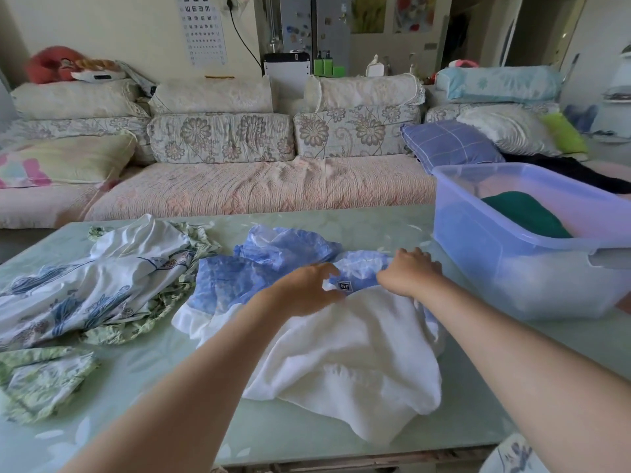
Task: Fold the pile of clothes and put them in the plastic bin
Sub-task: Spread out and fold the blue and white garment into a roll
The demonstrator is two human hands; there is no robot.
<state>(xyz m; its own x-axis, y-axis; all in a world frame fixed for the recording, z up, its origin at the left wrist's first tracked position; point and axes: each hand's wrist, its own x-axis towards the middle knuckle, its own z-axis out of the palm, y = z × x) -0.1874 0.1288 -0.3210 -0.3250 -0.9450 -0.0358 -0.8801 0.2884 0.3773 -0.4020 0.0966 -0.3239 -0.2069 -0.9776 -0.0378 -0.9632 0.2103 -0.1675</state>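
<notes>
Head view: left hand (307, 289) and right hand (409, 273) pinch the collar of the shirt (341, 353), crumpled on the bench (153, 387) just beside the bin (512, 278); likely best to spread it flat and square the shoulders before folding.

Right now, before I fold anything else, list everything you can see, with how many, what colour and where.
blue and white garment: one, blue top, white below, table centre, unfolded
white floral garment: one, white with blue flowers, table left
green floral cloth: one, pale green, near-left table corner
plastic bin: one, translucent blue, table right
green cloth: one, dark green, inside the bin
table: one, pale green
sofa: one, pink cover, floral cushions, behind the table
left hand: at the garment's collar, grip unclear
right hand: fingers curled on that collar
</notes>
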